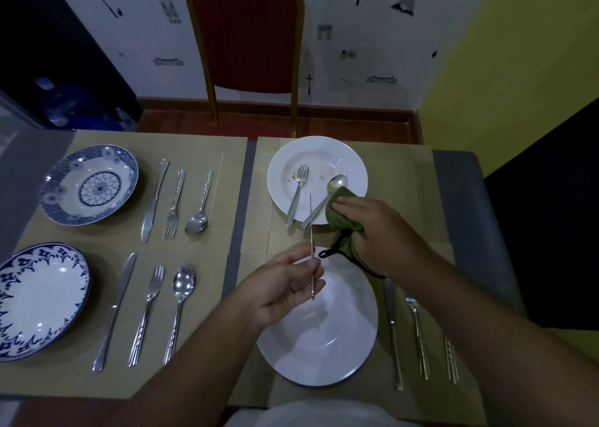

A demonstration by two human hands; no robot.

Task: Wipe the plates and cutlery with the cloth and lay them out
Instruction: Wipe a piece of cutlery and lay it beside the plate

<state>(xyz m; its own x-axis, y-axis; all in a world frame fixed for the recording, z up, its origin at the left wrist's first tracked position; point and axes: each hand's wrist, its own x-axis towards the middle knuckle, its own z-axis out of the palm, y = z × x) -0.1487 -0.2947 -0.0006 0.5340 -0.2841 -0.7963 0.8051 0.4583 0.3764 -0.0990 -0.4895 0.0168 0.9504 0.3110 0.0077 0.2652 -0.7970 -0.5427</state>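
Nearest me is the clean white plate (324, 345), sitting on the tan placemat (405, 173) at the right of the grey worktop (460, 199). Just right of it lie a table knife (392, 323), a laid fork (416, 329) and a third handle (450, 358) whose head my forearm hides.

Above that plate, my left hand (288, 284) pinches a thin knife (311, 242) by its handle between thumb and fingertips. It is held upright and edge-on to me, so I see it only as a narrow line reaching up over the rim of the far plate.

My right hand (379, 232) is curled round the bunched green cloth (343, 212), with a black cord (337, 251) dangling from it. The front of the cloth rests against the dirty spoon (335, 182).

That spoon and a dirty fork (299, 186) lie in the soiled white plate (353, 164), which shows crumbs and smears.

On the left placemat I see two blue-patterned plates, the far one (87, 183) and the near one (39, 300). Each has a knife, fork and spoon lined up to its right: far set (176, 203), near set (149, 310).

A red chair (246, 37) stands beyond the worktop.
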